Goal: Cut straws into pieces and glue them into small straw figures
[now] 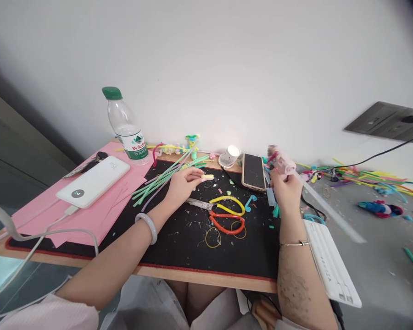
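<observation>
My left hand (186,182) is closed in a pinch on a small pale yellow piece (207,177), above the black mat (179,247). What kind of piece it is, I cannot make out. Wrapped in my right hand (287,188) is a pink glue gun (282,162), blurred at its nozzle, with a long clear glue stick (333,213) jutting from its back. Scissors with one yellow and one red handle (227,215) lie on the mat between my hands. Green pipe cleaners (161,179) lie under and beside my left hand.
A water bottle (129,130) and a white power bank (93,182) stand on pink paper (30,213) at left. A phone (253,172) and a paper cup (229,156) are by the wall. Another white power bank (331,263) lies near my right forearm; cables cross both sides.
</observation>
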The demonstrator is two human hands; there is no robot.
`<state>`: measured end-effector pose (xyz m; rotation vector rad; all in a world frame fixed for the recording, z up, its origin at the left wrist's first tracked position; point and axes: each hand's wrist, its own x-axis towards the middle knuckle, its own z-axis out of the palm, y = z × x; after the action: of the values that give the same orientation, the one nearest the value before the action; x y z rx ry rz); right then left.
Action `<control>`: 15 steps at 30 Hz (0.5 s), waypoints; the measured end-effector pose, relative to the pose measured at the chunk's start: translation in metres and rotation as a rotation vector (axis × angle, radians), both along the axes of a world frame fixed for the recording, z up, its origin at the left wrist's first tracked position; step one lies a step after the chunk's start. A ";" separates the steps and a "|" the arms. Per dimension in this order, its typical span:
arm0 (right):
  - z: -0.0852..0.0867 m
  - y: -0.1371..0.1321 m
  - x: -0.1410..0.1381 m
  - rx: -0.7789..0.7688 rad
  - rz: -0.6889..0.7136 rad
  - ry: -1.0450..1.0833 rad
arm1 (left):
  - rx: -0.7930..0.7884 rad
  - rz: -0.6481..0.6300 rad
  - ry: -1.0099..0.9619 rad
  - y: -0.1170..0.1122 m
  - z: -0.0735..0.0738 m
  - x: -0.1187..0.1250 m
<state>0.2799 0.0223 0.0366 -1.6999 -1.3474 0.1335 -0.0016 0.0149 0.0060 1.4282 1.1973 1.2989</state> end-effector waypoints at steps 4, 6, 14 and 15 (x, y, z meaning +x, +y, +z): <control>-0.001 -0.007 -0.023 -0.138 0.403 0.237 | 0.040 0.003 0.025 -0.002 0.001 0.000; -0.002 -0.011 -0.033 -0.241 0.557 0.277 | 0.052 0.003 0.030 -0.003 0.001 0.001; -0.008 -0.017 -0.062 -0.366 0.775 0.183 | 0.061 -0.008 0.034 -0.002 0.000 0.001; -0.008 -0.017 -0.063 -0.368 0.773 0.166 | 0.064 -0.012 0.035 -0.002 0.000 0.001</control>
<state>0.2166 0.0050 0.0283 -1.3148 -1.8623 0.9902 -0.0005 0.0126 0.0060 1.5073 1.1775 1.3199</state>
